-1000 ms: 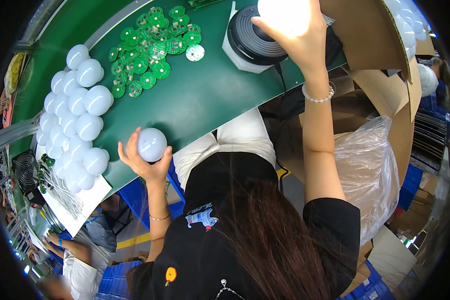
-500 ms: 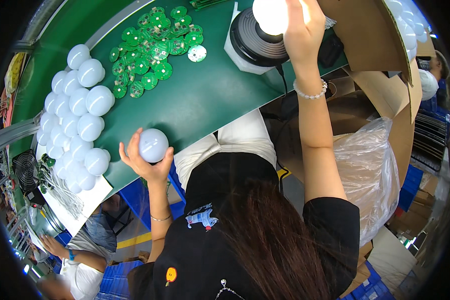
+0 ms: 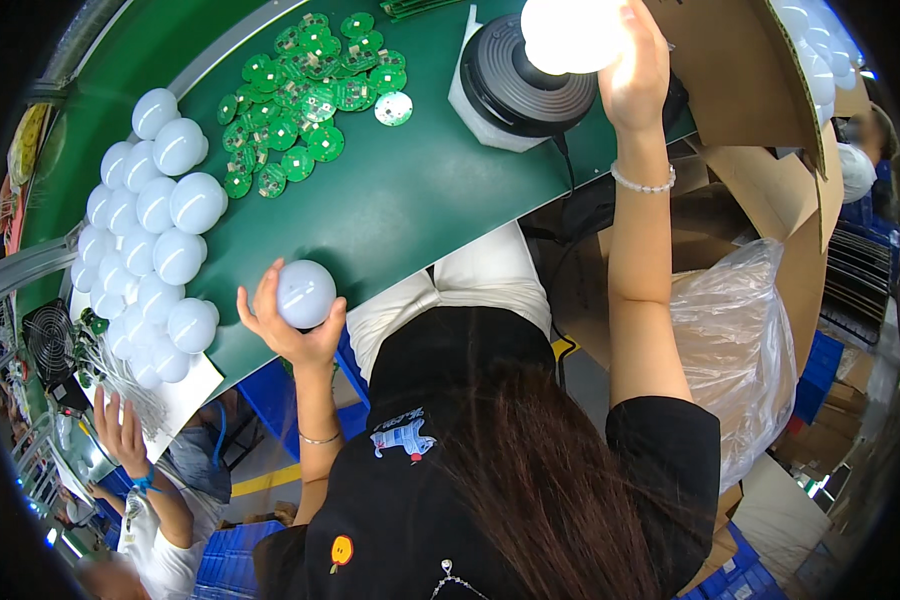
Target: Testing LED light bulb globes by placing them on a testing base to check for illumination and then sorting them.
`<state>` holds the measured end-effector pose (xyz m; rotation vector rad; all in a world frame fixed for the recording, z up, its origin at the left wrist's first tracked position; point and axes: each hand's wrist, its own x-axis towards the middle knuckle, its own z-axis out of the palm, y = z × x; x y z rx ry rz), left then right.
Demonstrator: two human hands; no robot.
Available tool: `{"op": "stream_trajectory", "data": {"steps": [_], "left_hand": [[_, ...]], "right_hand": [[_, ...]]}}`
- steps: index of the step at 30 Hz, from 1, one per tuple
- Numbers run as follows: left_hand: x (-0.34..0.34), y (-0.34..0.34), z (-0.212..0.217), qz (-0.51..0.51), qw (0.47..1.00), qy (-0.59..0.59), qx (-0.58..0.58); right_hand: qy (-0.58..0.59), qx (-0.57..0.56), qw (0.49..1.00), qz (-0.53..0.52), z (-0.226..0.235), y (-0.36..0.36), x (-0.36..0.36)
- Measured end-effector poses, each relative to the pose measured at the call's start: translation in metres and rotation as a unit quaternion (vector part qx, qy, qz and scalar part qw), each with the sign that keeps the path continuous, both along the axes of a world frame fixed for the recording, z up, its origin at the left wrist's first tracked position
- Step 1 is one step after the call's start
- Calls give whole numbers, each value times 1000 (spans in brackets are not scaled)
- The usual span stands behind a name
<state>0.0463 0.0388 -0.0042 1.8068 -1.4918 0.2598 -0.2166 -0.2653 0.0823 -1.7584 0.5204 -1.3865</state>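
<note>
- Fingers of the right hand (image 3: pixel 638 85) hold a lit bulb (image 3: pixel 570 36) at one o'clock, over the black base (image 3: pixel 505 98);
- bulb shifted slightly towards three o'clock, yet glowing; contact apparently holds;
- left hand (image 3: pixel 305 335) curls round an unlit bulb (image 3: pixel 306 292), nine o'clock

The lit light bulb (image 3: pixel 568 35) at the far side glows stark white, while the unlit bulb (image 3: pixel 306 294) near the table's edge is milky white, like the clustered bulbs (image 3: pixel 198 203) on the left. The worktable (image 3: pixel 400 200) is deep green; the circular circuit boards (image 3: pixel 325 142) are brighter green, speckled with white and dark dots, one showing a silvery-white face. The round base (image 3: pixel 495 75) is black and dark grey, patterned with concentric rings. On the right, the cardboard box (image 3: pixel 740 70) is brown. The T-shirt (image 3: pixel 410 350) is black with light-blue and orange-yellow motifs; the trousers (image 3: pixel 495 265) are off-white.
</note>
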Motion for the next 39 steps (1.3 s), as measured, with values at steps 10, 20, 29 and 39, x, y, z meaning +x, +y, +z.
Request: {"op": "stream_trajectory", "data": {"steps": [10, 20, 29, 39], "left_hand": [[0, 0, 1, 1, 1000, 8, 3], [3, 4, -4, 16, 1000, 2, 21], [1, 3, 1, 6, 1000, 7, 24], [-1, 3, 2, 21, 999, 31, 33]], "right_hand": [[9, 1, 998, 55, 0, -5, 1], [-10, 116, 983, 140, 12, -7, 3], [324, -102, 938, -69, 63, 31, -8], [277, -233, 931, -58, 182, 66, -78]]}}
